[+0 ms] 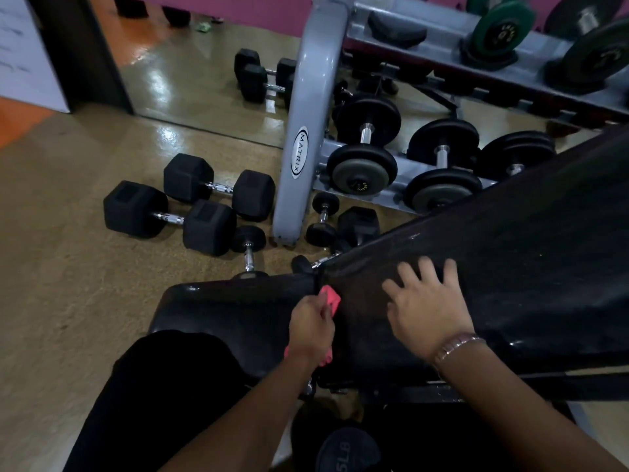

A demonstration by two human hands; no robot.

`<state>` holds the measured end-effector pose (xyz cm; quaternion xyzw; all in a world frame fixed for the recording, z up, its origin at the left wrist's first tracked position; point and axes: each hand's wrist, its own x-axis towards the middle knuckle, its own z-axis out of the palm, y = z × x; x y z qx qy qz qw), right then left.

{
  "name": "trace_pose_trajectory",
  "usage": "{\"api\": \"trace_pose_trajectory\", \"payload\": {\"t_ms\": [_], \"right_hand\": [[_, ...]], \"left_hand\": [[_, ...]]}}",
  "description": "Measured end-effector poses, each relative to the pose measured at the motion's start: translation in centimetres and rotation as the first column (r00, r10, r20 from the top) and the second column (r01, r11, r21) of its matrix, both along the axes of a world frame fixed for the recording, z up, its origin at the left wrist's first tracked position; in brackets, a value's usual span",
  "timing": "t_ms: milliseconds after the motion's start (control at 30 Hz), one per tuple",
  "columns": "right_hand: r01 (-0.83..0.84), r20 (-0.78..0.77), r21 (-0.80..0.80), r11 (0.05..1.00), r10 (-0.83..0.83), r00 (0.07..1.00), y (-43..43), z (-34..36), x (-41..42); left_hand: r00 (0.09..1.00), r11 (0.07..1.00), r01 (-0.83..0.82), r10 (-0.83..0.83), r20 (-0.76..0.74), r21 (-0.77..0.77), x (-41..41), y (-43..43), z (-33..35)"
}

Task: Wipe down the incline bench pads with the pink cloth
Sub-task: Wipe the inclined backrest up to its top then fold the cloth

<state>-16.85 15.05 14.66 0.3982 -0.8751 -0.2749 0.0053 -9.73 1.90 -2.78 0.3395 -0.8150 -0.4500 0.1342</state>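
The left hand sits at the joint between the seat pad and the back pad, with the cloth in its grip against that joint. The right hand lies on the back pad just to its right. The seat pad lies left of both hands. Beyond the hands, dumbbells lie on the floor, with the rack behind them. A weight plate lies nearer than the hands, between the forearms
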Motion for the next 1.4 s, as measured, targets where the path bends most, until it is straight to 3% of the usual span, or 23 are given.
{"api": "trace_pose_trajectory", "payload": {"t_ms": [100,200,433,567,633,733,900,1033,1200,1267,1400], "right_hand": [[0.009,0.006,-0.008,1.000,-0.009,1.000,0.3,-0.1,0.0],[0.017,0.013,-0.014,1.000,-0.017,1.000,0.3,-0.1,-0.1],[0.024,0.018,-0.015,1.000,-0.023,1.000,0.4,-0.2,-0.1],[0.015,0.025,-0.022,1.000,-0.015,1.000,0.4,-0.1,-0.1],[0.008,0.027,-0.029,1.000,-0.007,1.000,0.5,0.1,-0.1],[0.003,0.037,-0.021,1.000,-0.002,0.999,0.5,0.1,-0.2],[0.001,0.032,-0.011,1.000,-0.001,0.999,0.3,0.4,-0.2],[0.006,0.043,0.004,1.000,-0.006,0.999,0.2,0.3,-0.2],[0.019,0.062,-0.015,1.000,-0.018,0.998,0.2,0.4,-0.1],[0.019,0.058,-0.011,1.000,-0.018,0.998,0.2,0.5,-0.1],[0.024,0.053,-0.023,0.999,-0.023,0.998,-0.1,0.9,-0.4]], "left_hand": [[0.997,0.989,-0.074,0.069,0.041,0.129,-2.9,-1.4,0.9],[0.990,0.985,-0.138,0.135,0.030,0.100,-2.3,0.7,1.0],[0.989,0.957,-0.136,0.146,-0.019,0.257,-5.8,-2.8,1.9],[0.988,0.987,-0.024,0.047,-0.149,0.157,-5.8,-1.7,1.9],[0.995,0.991,-0.006,0.019,-0.101,0.135,-5.7,-2.8,1.2],[0.999,0.967,-0.047,0.051,-0.009,0.251,-8.0,-4.9,1.3],[0.985,0.984,0.092,-0.067,-0.161,0.153,-6.1,-3.9,1.2],[0.997,0.983,0.070,-0.062,-0.052,0.170,-7.7,-5.7,0.5],[0.981,0.990,0.095,-0.076,-0.176,0.104,-5.8,-3.6,0.5],[0.986,0.991,0.124,-0.116,-0.123,0.055,-4.9,-4.5,0.0],[0.986,0.980,0.136,-0.121,-0.111,0.143,-7.8,-5.7,1.1]]}}
